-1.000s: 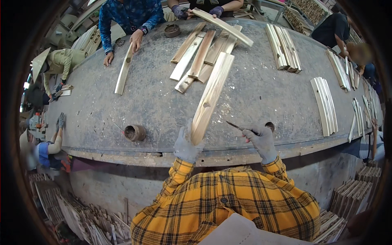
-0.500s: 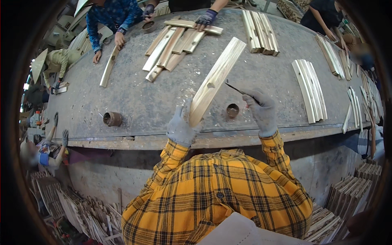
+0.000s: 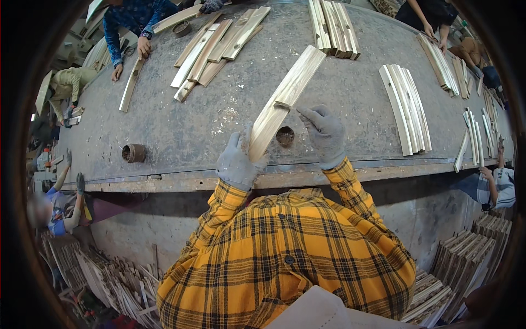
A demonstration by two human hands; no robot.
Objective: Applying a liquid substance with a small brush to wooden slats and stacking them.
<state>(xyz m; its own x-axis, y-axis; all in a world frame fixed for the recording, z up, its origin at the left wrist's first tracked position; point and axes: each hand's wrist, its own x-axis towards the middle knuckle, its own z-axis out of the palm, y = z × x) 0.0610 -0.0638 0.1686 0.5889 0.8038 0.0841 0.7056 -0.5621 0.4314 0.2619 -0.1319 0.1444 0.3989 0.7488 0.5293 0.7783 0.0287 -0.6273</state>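
Note:
A pale wooden plank [image 3: 293, 82] slants up and away over the table, its near end gripped by my left hand [image 3: 236, 164] in a grey glove. My right hand [image 3: 325, 137], gloved too, is closed on a thin narrow-bladed knife [image 3: 289, 106]. The blade lies against the plank's face, at the dark knot about halfway along; how much of the dark mark is knot and how much is blade is hard to tell. Most of the handle is hidden by my fingers. Just below the knife stands a small brown pot [image 3: 285, 136] with dark contents.
Another brown pot [image 3: 134, 153] stands to the left. Planks lie in a loose pile [image 3: 216, 46] at the far side and in rows [image 3: 406, 109] to the right. Co-workers' hands [image 3: 143, 48] handle planks around the table [image 3: 181, 131]. Stacked wood [image 3: 463, 263] stands behind me.
My right hand has brought the knife from beside the plank onto its knot. Across the table, a co-worker's gloved hand has moved left, and the top plank has left the pile.

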